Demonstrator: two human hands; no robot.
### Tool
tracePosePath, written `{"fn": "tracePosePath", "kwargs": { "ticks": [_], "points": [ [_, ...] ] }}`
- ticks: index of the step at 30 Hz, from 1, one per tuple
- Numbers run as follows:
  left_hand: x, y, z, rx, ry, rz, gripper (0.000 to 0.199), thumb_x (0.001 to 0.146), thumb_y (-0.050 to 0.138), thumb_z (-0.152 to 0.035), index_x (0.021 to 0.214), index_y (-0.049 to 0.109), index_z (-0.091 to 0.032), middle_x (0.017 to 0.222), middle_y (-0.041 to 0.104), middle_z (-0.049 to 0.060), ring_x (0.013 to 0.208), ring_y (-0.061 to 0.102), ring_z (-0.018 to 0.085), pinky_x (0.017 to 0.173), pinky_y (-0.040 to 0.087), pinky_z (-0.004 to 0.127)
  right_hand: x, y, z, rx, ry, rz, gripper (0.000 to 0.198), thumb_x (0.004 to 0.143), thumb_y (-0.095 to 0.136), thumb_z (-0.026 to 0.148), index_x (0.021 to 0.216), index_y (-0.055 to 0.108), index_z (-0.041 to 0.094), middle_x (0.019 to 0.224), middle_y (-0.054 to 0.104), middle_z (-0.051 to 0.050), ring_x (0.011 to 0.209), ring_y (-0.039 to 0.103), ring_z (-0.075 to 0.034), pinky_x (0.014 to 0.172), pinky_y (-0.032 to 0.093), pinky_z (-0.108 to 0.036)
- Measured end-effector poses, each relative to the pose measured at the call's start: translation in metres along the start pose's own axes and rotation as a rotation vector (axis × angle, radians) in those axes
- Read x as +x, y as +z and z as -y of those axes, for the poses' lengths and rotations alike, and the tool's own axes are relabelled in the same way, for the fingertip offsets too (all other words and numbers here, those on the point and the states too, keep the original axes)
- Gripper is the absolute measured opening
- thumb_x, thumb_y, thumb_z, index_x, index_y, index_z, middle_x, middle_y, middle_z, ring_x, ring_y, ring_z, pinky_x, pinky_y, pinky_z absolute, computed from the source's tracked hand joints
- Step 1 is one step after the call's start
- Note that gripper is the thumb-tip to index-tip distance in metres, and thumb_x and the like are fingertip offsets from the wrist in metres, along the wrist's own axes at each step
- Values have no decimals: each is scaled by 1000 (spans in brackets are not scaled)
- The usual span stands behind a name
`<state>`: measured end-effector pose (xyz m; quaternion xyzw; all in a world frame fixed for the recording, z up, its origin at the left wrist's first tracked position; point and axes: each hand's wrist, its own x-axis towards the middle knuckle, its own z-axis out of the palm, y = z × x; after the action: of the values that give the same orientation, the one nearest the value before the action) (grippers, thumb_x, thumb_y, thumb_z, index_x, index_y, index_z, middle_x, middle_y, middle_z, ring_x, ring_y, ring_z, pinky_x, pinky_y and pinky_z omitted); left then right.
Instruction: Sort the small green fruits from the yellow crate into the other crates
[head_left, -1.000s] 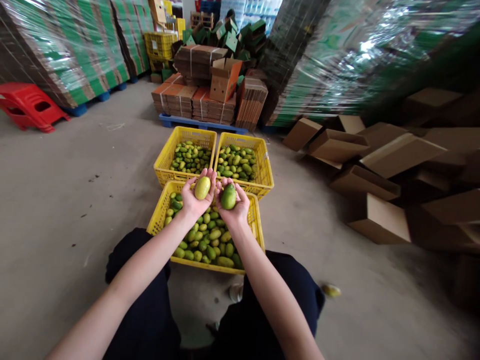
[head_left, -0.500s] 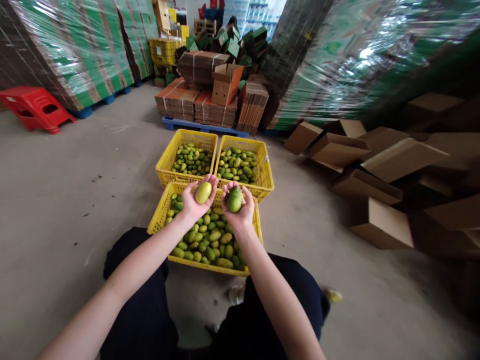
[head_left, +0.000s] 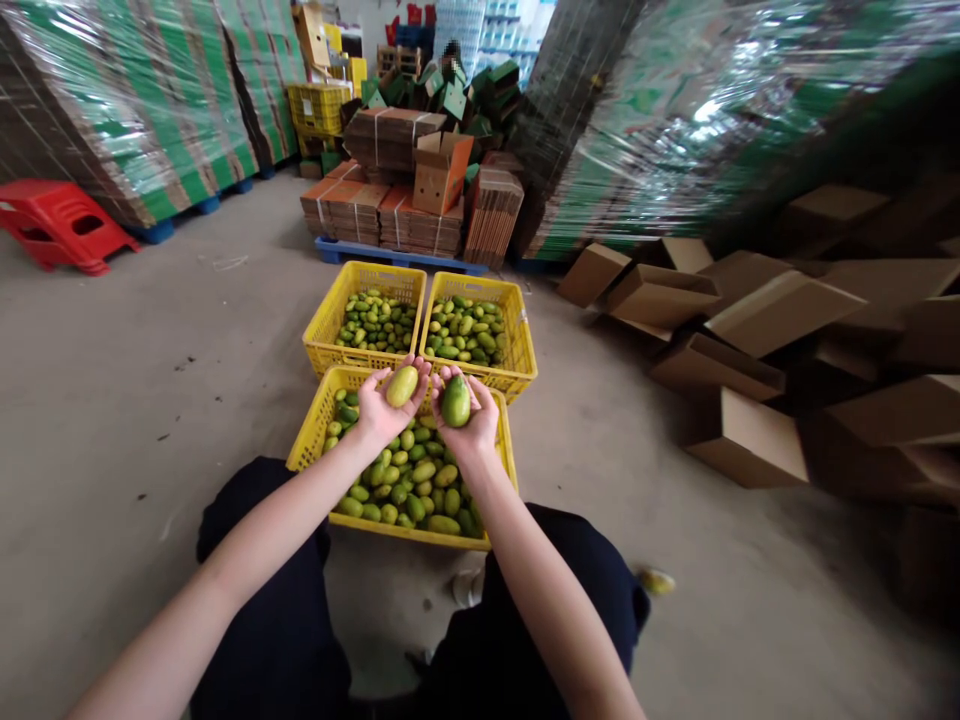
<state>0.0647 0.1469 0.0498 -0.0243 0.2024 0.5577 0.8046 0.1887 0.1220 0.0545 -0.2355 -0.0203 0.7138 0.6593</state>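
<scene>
My left hand (head_left: 381, 408) is palm up above the near crate, fingers loosely curled under a yellow lemon-like fruit (head_left: 402, 386). Just beside it, my right hand (head_left: 474, 425) cradles a green lemon-like fruit (head_left: 456, 402), its narrow end pointing up and away from me. The two hands are close together but apart. Below them stands a yellow plastic crate (head_left: 309, 432) holding many oval green and yellowish fruits (head_left: 424, 471); my hands and forearms cover part of it.
Two more yellow crates (head_left: 324, 345) of the same fruit stand beyond. Flattened cartons (head_left: 420, 228) lie on a blue pallet (head_left: 360, 252). Open cardboard boxes (head_left: 757, 435) are heaped right. A red stool (head_left: 67, 225) stands left. One fruit (head_left: 657, 581) lies on the floor by my right leg.
The whole scene sits slightly further left in view. Both fruits stay in the same hands; the green one is tilted a little differently.
</scene>
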Motion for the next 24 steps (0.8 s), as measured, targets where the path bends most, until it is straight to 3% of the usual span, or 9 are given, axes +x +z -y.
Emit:
{"fn": "tracePosePath", "kwargs": {
  "ticks": [7,13,24],
  "points": [
    [1,5,-2,23,41,-57,33,85,47,-15,109,70,-17,92,76,7,85,72,19,74,57,29,5,1,-6,-1,26,-2,14,73,64,14,87,65,19,79,75,0,68,71,-13,63,60,-22],
    [-1,10,2,-9,30,-90,33,83,45,-15,104,72,-14,86,75,9,74,72,18,66,57,28,8,-2,-10,7,32,48,11,72,67,13,80,63,19,78,74,0,66,70,-12,60,60,-21],
    [2,2,2,-23,-1,-39,34,83,46,-17,104,71,-12,79,73,9,71,69,18,66,55,28,5,1,-13,-54,30,-56,7,78,62,14,81,64,19,75,71,2,63,65,-10,58,57,-18]
  ]
}}
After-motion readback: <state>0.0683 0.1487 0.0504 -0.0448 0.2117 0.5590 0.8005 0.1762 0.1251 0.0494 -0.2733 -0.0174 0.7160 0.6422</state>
